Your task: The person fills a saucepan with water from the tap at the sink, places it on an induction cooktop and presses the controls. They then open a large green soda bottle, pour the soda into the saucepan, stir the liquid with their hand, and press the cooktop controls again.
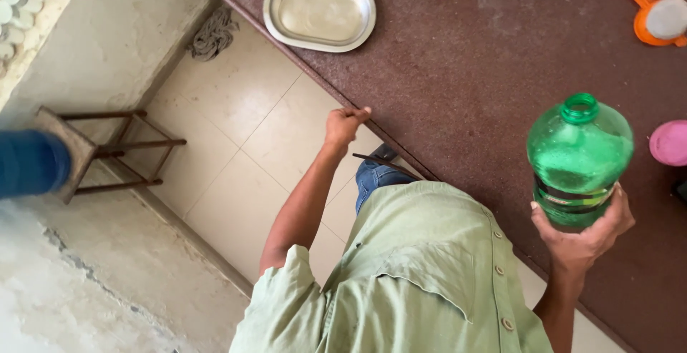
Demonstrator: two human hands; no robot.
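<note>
My right hand (pixel 581 237) grips the lower part of a green transparent plastic bottle (pixel 580 154) with a green neck and no cap. It holds the bottle upright over the dark reddish-brown counter (pixel 465 81). My left hand (pixel 343 124) is out in front of me at the counter's edge. Its fingers are curled into a fist, and I see nothing in it. My green buttoned shirt (pixel 422 274) fills the bottom of the view.
On the counter are an oval metal tray (pixel 319 11) at the far edge, an orange strainer (pixel 658 15) at the top right and a pink round item (pixel 670 143) at the right. A wooden stool (pixel 100 150), a blurred blue shape (pixel 32 161) and a rope-like bundle (pixel 212 35) are on the tiled floor.
</note>
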